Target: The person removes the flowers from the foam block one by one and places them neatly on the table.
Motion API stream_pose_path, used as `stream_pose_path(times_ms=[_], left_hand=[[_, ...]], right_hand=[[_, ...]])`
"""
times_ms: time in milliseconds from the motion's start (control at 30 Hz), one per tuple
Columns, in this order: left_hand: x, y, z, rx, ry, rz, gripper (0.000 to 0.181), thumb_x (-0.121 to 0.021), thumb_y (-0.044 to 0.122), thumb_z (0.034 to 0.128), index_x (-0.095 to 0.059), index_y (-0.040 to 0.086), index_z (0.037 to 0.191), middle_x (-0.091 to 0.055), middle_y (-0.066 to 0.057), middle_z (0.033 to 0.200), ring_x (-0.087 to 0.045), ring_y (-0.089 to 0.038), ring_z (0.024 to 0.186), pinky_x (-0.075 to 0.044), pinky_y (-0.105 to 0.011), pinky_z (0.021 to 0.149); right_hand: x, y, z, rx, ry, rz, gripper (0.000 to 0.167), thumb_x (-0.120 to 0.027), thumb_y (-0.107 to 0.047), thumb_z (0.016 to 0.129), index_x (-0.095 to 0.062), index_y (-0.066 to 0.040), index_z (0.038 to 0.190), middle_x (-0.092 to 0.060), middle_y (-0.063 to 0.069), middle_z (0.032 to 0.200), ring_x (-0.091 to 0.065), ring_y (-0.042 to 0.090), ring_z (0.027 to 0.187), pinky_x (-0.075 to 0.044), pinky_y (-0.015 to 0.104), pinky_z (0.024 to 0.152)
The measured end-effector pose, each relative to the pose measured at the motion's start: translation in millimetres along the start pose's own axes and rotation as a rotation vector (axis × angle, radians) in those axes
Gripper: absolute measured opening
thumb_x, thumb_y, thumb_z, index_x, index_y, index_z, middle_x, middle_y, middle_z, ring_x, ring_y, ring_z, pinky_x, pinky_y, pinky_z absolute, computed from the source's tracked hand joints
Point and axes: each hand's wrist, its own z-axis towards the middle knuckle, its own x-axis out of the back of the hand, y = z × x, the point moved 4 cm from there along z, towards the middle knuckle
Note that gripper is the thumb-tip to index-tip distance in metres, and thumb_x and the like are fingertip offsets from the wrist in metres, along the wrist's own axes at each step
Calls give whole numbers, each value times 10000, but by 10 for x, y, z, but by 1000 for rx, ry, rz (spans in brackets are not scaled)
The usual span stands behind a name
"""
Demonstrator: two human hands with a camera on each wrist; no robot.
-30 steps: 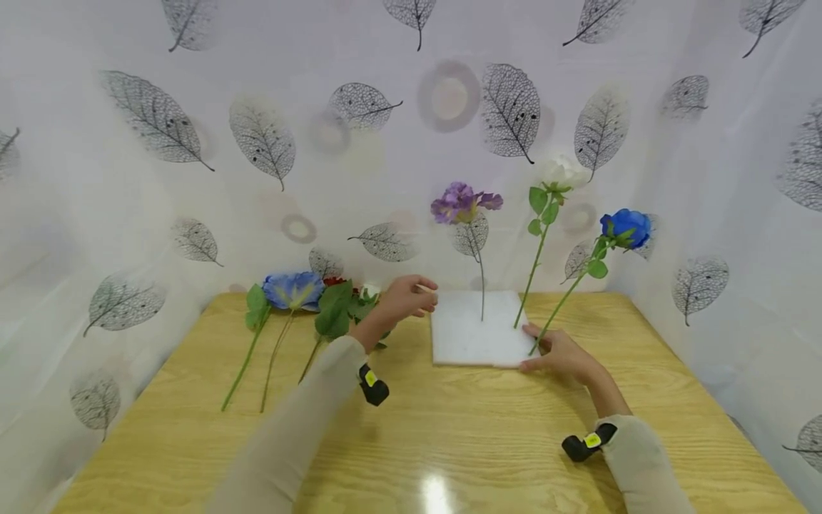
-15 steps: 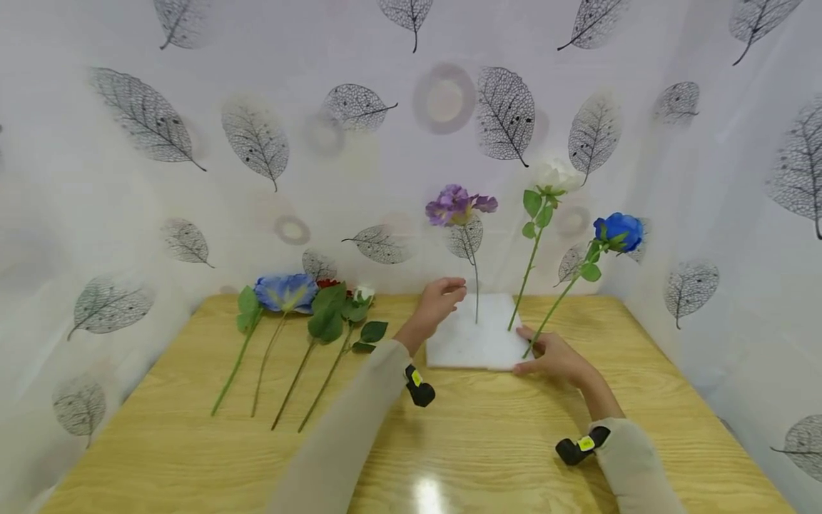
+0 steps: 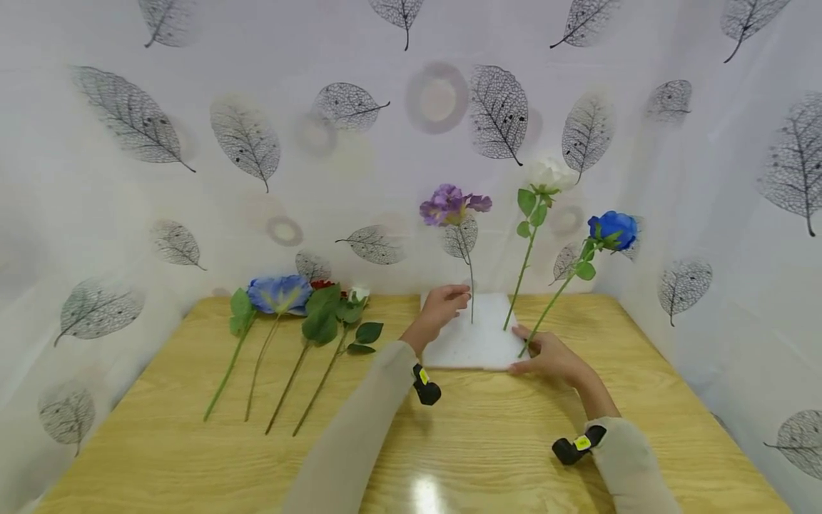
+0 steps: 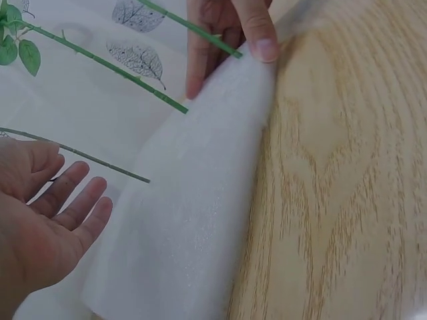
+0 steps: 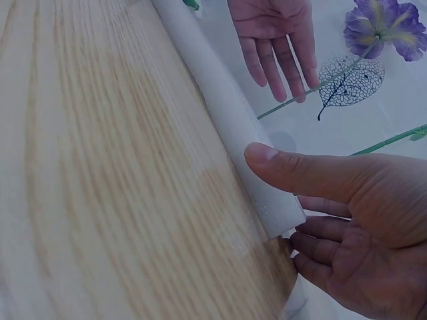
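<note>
A white foam board (image 3: 459, 350) lies on the table with three artificial flowers standing in it. These are a purple flower (image 3: 449, 205), a white rose (image 3: 547, 175) and a blue rose (image 3: 613, 230), the roses leaning right. My left hand (image 3: 439, 312) is above the board's left part, beside the purple flower's stem (image 4: 100, 160); its fingers are relaxed and grip nothing visible. At the front right corner, my right hand (image 3: 551, 357) holds the board, thumb on the front edge and fingers round the side (image 5: 320, 240), close to the blue rose's stem (image 4: 200, 32).
Several flowers lie on the wooden table (image 3: 475, 442) at the left: a large blue flower (image 3: 279, 293), a red one (image 3: 321, 285) mostly behind leaves, and a small white one (image 3: 359, 293). A leaf-print curtain (image 3: 366, 178) hangs behind the table.
My left hand has moved right, from beside the board to near the purple flower's stem. My right hand stays at the board's corner. The view has shifted slightly.
</note>
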Motion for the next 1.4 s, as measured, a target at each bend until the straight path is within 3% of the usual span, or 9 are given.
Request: stream_pose_path(times_ms=[133, 267, 367, 467, 767, 933, 1133, 1300, 1400], left_hand=[[-6, -16, 44, -2, -4, -5, 318, -607, 144, 1034, -662, 48, 1333, -688, -128, 1305, -663, -290, 1181, -533, -436, 1058], [-12, -34, 63, -4, -6, -9, 309, -641, 113, 1009, -675, 24, 1303, -711, -148, 1252, -690, -287, 1127, -547, -442, 1037], [-14, -48, 62, -7, 0, -7, 290, -653, 105, 1000, -686, 10, 1272, -722, -159, 1214, -706, -279, 1084, -558, -442, 1019], [-12, -60, 58, -15, 6, -1, 275, -655, 93, 996, -690, -4, 1251, -721, -167, 1209, -715, -281, 1061, -565, -444, 1006], [1, -121, 29, -45, -14, 39, 266, -675, 54, 973, -691, -55, 1215, -728, -190, 1173, -717, -278, 1017, -586, -435, 953], [-8, -154, 51, -65, 10, 60, 224, -699, 72, 963, -719, -33, 1160, -741, -163, 1135, -733, -230, 972, -602, -375, 900], [-15, -124, 62, -124, 46, 71, 151, -720, 61, 945, -741, -28, 1065, -750, -184, 1058, -753, -248, 902, -614, -320, 791], [-22, -109, 81, -158, 40, 45, 127, -711, 34, 944, -740, -42, 1041, -742, -215, 1042, -752, -300, 906, -620, -333, 786], [-25, -106, 108, -177, 47, 45, 120, -715, 32, 940, -740, -44, 1030, -744, -212, 1024, -751, -285, 887, -615, -312, 768]], right_hand=[[-8, 12, 28, 8, 2, 17, 918, -906, -243, 778, -424, 38, 1506, -363, 250, 1572, -427, 223, 875, -322, 233, 700], [-32, 31, 41, 10, -3, 3, 916, -899, -269, 788, -421, 28, 1511, -373, 238, 1571, -496, 280, 1206, -398, 174, 864], [-44, 32, 37, 10, -7, 0, 925, -896, -280, 792, -410, 30, 1516, -373, 241, 1572, -376, 350, 1442, -413, 321, 1105], [-41, 21, 32, 15, -9, 15, 929, -895, -260, 792, -398, 51, 1513, -367, 255, 1568, -308, 423, 1490, -340, 529, 1187], [-37, -11, 17, 9, -16, 13, 931, -898, -257, 789, -403, 64, 1509, -366, 269, 1562, -272, 458, 1498, -280, 607, 1208], [-56, 23, 16, 1, -20, 19, 947, -901, -279, 783, -402, 50, 1518, -363, 255, 1570, -274, 448, 1501, -280, 605, 1208], [-51, 51, 16, 2, -20, 14, 958, -898, -307, 785, -395, 39, 1523, -372, 229, 1574, -319, 404, 1491, -353, 547, 1178], [-23, 46, 22, -7, -13, -11, 954, -896, -320, 785, -401, 24, 1525, -377, 212, 1578, -336, 357, 1473, -404, 400, 1124], [-2, 35, 32, -9, -10, -20, 949, -894, -314, 789, -400, 22, 1527, -373, 213, 1581, -326, 359, 1479, -391, 416, 1137]])
